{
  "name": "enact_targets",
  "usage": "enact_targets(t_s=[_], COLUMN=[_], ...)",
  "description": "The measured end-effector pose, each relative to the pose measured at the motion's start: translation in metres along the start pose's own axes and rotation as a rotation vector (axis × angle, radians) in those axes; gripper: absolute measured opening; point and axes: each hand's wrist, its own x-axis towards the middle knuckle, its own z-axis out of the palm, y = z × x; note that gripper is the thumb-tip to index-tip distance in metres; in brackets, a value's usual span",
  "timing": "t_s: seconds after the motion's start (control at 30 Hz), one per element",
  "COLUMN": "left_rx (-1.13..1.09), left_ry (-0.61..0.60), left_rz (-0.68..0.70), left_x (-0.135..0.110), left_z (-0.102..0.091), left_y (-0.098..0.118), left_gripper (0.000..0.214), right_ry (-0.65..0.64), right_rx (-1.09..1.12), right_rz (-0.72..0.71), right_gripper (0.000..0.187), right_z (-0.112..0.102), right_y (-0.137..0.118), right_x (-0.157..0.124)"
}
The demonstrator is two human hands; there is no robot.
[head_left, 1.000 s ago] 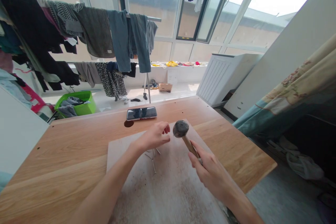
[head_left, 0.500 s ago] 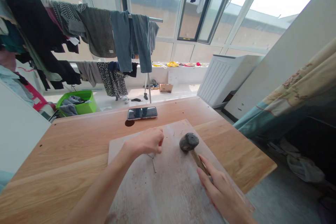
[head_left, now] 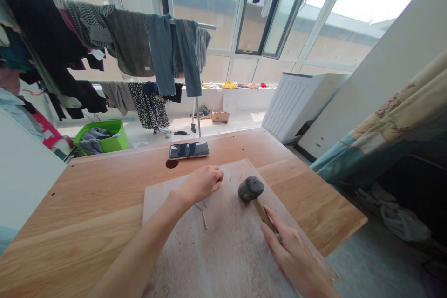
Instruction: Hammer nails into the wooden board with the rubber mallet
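Observation:
My right hand (head_left: 293, 249) is wrapped round the wooden handle of a hammer (head_left: 250, 189) with a thick dark head. The hammer head rests on or just over a pale, worn board (head_left: 223, 256). Over the far part of this board, my left hand (head_left: 206, 182) is closed with its fingertips pinched together; whatever they hold is hidden. Loose nails (head_left: 205, 220) lie on the board below my left wrist. Two thin nails (head_left: 241, 175) stand up from the board between my left hand and the hammer head.
The board lies on a wooden table (head_left: 98, 223). A phone (head_left: 189, 150) lies near the table's far edge, beside a round dark hole (head_left: 172, 163). Beyond are a green basket (head_left: 118, 142), drying clothes (head_left: 134, 46) and a white ribbed cabinet (head_left: 288, 102). A curtain (head_left: 380, 125) hangs at right.
My left hand has shifted slightly away and to the right, toward the standing nails, uncovering more of the loose nails. My right hand and the hammer have stayed almost still.

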Motion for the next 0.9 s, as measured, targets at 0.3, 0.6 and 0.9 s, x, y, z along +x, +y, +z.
enact_targets(t_s=[0.3, 0.6, 0.9], left_rx=[-0.256, -0.567, -0.614], left_ry=[0.172, 0.278, 0.273], left_rz=[0.016, -0.021, -0.061], left_x=[0.002, 0.002, 0.001], left_z=[0.019, 0.038, 0.036], left_y=[-0.004, -0.020, -0.018], left_gripper=[0.021, 0.015, 0.016], right_ry=[0.003, -0.130, -0.104], right_rx=[0.063, 0.203, 0.212], right_rz=[0.026, 0.001, -0.080], right_gripper=[0.056, 0.062, 0.057], right_z=[0.000, -0.009, 0.004], right_y=[-0.004, -0.039, -0.059], right_x=[-0.001, 0.013, 0.034])
